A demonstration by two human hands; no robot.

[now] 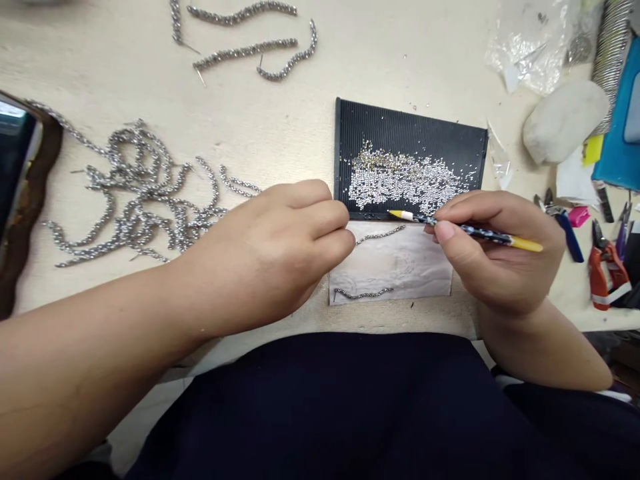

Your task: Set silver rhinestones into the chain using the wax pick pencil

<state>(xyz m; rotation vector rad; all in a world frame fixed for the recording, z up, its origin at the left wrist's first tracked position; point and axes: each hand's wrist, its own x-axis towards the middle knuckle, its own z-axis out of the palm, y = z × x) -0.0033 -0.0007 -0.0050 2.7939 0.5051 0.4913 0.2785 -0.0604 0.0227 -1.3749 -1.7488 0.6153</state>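
Note:
My left hand (305,240) is closed, its fingers pinched at the near left corner of the black tray. A thin beaded strand (381,235) runs out from those fingers over the white paper (425,267). Between the thumb and fingers of my right hand (500,247) is a rhinestone picker pencil (475,231) with a dark patterned shaft. Its yellow tip points left, close to the near edge of the ribbed black tray (410,120). Many small shiny rhinestones (400,183) lie spread in that tray. Another short beaded strand (365,293) rests on the paper's near side.
A tangled heap of beaded strands (145,193) lies left, beside a dark-framed device (25,187). Several thicker strands (245,50) lie at the back. To the right are a white stone-like lump (565,123), plastic bags (530,40) and orange-handled pliers (606,273).

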